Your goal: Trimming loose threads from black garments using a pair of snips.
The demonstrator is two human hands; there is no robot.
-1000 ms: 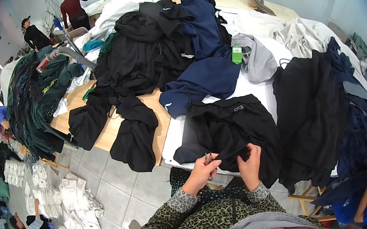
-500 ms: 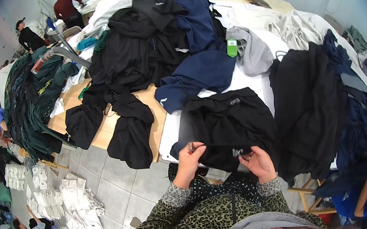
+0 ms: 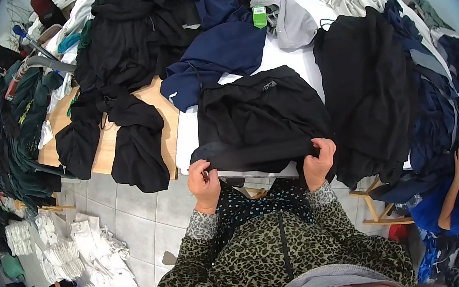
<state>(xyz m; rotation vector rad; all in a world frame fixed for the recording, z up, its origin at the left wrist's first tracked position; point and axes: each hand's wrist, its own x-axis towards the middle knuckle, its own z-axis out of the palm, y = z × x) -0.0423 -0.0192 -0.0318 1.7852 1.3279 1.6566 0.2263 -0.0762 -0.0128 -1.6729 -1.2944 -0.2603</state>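
Observation:
A black garment [image 3: 260,110] with a small pale mark near its far edge lies over the front edge of the white-covered table. My left hand [image 3: 205,187] pinches one end of its near band, and my right hand [image 3: 320,163] grips the other end. Between them the band is drawn out nearly straight, slightly blurred. Beyond the garment lies a navy piece of clothing [image 3: 229,58] with a drawcord. To the right of my right hand, a large black pile of cloth [image 3: 363,95] hangs over the table edge.
Past the navy piece sits a grey garment [image 3: 292,23] with a green tag [image 3: 260,17]. Black clothes [image 3: 127,40] are heaped at the far left, dark green ones [image 3: 14,135] beyond. A co-worker in blue [image 3: 454,200] is at the right. White bundles [image 3: 98,250] lie on the tiled floor.
My hands have moved apart, stretching the black band wider between them. The whole view has shifted, so the table now sits higher in the picture.

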